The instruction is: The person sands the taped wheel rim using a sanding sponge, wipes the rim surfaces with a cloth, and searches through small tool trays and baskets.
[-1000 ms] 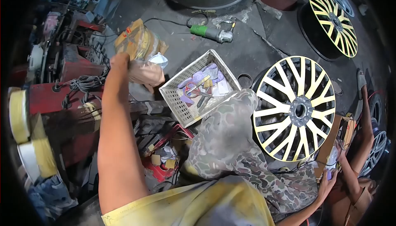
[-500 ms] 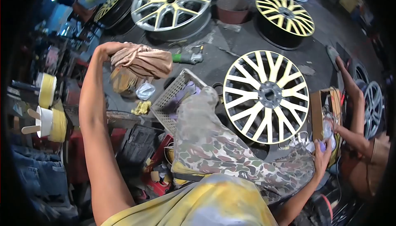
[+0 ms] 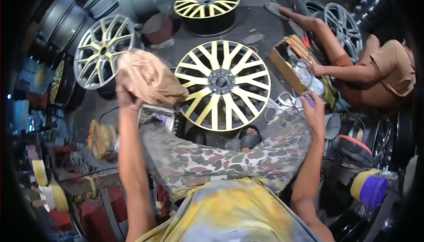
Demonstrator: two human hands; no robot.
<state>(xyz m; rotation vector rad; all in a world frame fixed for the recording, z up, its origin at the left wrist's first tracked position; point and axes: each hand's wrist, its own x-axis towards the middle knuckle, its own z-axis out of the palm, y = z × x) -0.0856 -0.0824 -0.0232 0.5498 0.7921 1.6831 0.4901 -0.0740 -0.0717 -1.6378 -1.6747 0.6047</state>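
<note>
My left hand (image 3: 126, 97) grips a bunched tan cloth (image 3: 150, 77), raised over the left edge of a wheel rim. That rim (image 3: 234, 92), with yellow spokes on black, lies face up in front of my knees. At the right, beside my knee, my right hand (image 3: 312, 105) is closed on a small purple pad (image 3: 311, 102). Partly hidden under the cloth and my left forearm is a grey plastic crate (image 3: 158, 109).
Another person's hand (image 3: 316, 69) reaches over a cardboard box (image 3: 287, 70) at the right. More rims stand behind: a silver-yellow one (image 3: 104, 49) and a yellow-black one (image 3: 206, 1). A dark red drum (image 3: 158, 29) and tape rolls (image 3: 373, 189) are also around.
The view has turned toward the right. My left hand has lifted the tan cloth from beside the crate and brought it to the rim's left edge. My right hand still holds the purple pad.
</note>
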